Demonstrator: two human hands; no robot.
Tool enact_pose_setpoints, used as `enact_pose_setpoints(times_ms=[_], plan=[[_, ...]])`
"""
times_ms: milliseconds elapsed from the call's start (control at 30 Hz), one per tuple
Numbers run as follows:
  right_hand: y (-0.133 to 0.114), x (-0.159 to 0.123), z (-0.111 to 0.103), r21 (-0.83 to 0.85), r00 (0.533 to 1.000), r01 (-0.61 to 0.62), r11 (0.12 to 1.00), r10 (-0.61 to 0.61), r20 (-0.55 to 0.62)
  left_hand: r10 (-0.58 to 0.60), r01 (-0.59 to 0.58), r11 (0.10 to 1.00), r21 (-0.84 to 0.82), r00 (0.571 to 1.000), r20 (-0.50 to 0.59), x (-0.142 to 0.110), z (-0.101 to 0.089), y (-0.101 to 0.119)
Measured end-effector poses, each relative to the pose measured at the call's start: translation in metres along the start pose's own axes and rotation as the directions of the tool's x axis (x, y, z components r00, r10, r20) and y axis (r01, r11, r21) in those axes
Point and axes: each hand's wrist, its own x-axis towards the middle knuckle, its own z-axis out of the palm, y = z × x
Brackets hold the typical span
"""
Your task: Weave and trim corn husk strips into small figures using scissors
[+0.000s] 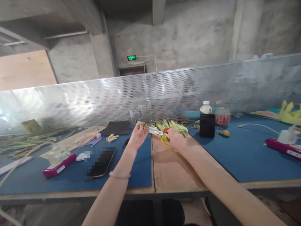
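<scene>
My left hand (139, 136) is closed around a thin, knobbly greenish piece (141, 123) with a dark tip, and its exact kind is hard to make out. In my right hand (175, 138) is a pair of scissors (158, 131) with red and yellow handles. The blades point left, toward the fingers of my left hand. Pale green, husk-like leaves (181, 128) lie in a heap just behind and under my right hand. My fingers partly hide the scissor handles.
A dark phone (102, 163) and a purple power strip (58, 165) lie left on the blue tabletop. To the right are a black upright box (207, 125), a white-capped bottle (206, 108), a glass jar (222, 117) and another purple strip (282, 147). A perforated metal panel (105, 97) stands behind.
</scene>
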Motion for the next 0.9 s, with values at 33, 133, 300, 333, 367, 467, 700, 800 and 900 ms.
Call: enact_pose_setpoints(times_ms=[33, 133, 300, 333, 367, 467, 700, 800, 900], plan=[[0.0001, -0.0001, 0.0001, -0.003, 1.000, -0.001, 1.000, 0.001, -0.003, 0.003, -0.003, 1.000, -0.004, 1.000, -0.006, 0.0001, -0.0003, 0.0000], [-0.0001, -0.0003, 0.0001, -0.014, 1.000, -0.004, 1.000, 0.004, -0.012, 0.012, -0.013, 1.000, -0.011, 1.000, -0.021, 0.0009, -0.0018, -0.0002], [-0.0012, -0.0001, -0.0007, -0.029, 1.000, -0.006, 1.000, 0.005, -0.017, 0.013, -0.014, 1.000, -0.018, 0.999, -0.029, 0.0026, -0.0045, -0.0007], [-0.0013, 0.0000, -0.0008, -0.031, 1.000, -0.005, 1.000, 0.004, -0.018, 0.014, -0.015, 1.000, -0.019, 0.999, -0.030, 0.0028, -0.0047, -0.0007], [-0.0014, 0.0000, -0.0008, -0.033, 1.000, -0.004, 0.999, 0.003, -0.018, 0.013, -0.013, 1.000, -0.019, 0.999, -0.032, 0.0030, -0.0049, -0.0007], [-0.0009, -0.0001, -0.0005, -0.041, 1.000, -0.005, 0.999, 0.005, -0.020, -0.001, 0.000, 1.000, -0.013, 0.999, -0.041, 0.0035, -0.0050, -0.0004], [-0.0006, -0.0010, 0.0014, -0.070, 1.000, 0.001, 0.998, -0.001, -0.002, 0.001, -0.001, 1.000, 0.001, 0.998, -0.069, 0.0051, -0.0056, -0.0005], [-0.0007, -0.0007, 0.0012, -0.073, 1.000, -0.002, 0.997, 0.003, 0.006, 0.004, -0.004, 1.000, 0.001, 0.998, -0.069, 0.0059, -0.0068, -0.0007], [-0.0009, -0.0005, 0.0000, -0.071, 1.000, -0.001, 0.997, 0.002, 0.013, 0.002, -0.002, 1.000, 0.004, 0.998, -0.071, 0.0063, -0.0075, -0.0007]])
